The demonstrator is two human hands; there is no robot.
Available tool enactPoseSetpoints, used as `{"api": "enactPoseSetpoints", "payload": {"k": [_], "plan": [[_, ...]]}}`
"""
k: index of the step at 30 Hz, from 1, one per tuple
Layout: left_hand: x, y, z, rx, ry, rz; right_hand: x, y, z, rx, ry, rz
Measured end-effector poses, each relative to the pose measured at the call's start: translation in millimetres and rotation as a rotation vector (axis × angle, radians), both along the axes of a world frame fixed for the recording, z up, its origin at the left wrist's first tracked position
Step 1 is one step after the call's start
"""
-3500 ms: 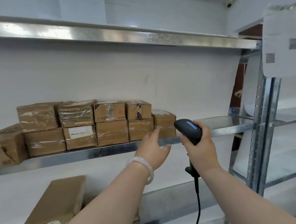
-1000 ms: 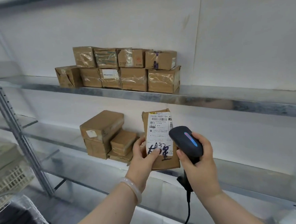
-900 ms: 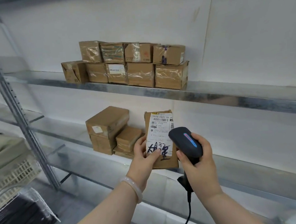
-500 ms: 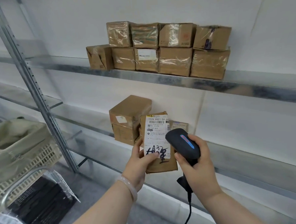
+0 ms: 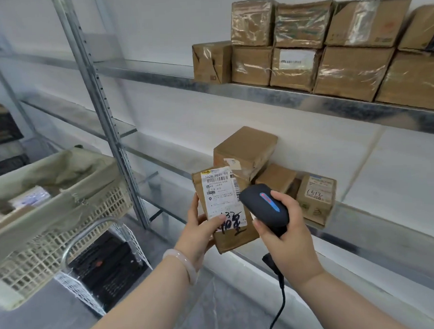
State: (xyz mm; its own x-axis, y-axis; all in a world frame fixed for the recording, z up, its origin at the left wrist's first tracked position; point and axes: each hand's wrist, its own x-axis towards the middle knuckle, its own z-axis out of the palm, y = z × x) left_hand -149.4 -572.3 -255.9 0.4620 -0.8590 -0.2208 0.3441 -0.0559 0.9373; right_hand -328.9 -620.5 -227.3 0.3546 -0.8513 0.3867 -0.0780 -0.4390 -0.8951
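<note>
My left hand (image 5: pixel 198 232) grips a brown parcel (image 5: pixel 237 236) from its left side, thumb across a white shipping label (image 5: pixel 222 194) with a barcode and black handwriting. The parcel is held upright in front of the lower shelf. My right hand (image 5: pixel 292 246) holds a black corded barcode scanner (image 5: pixel 264 204) by its handle, with its head right beside the label. A strip on top of the scanner glows red and blue.
Several brown boxes (image 5: pixel 245 152) sit on the lower metal shelf (image 5: pixel 364 212) behind the parcel. A double row of taped boxes (image 5: pixel 349 66) fills the upper shelf (image 5: pixel 282 95). A steel upright (image 5: pixel 102 100) stands left of them. A lined cream basket cart (image 5: pixel 49 205) is at far left.
The view has swung left and the cart has come into sight. The scanner strip now shows red as well as blue. Both hands keep their hold on parcel and scanner.
</note>
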Motion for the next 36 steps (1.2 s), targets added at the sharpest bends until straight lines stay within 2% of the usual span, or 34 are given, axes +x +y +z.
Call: {"api": "enactPoseSetpoints", "payload": {"k": [12,36], "plan": [[59.1,21.3,-12.2,0.058,-0.009,0.197,62.2,14.7,22.6,-0.038,0.15,0.128],[134.4,36.2,-23.8,0.092,0.002,0.288,116.8,33.4,48.6,-0.094,0.3,0.207]]}}
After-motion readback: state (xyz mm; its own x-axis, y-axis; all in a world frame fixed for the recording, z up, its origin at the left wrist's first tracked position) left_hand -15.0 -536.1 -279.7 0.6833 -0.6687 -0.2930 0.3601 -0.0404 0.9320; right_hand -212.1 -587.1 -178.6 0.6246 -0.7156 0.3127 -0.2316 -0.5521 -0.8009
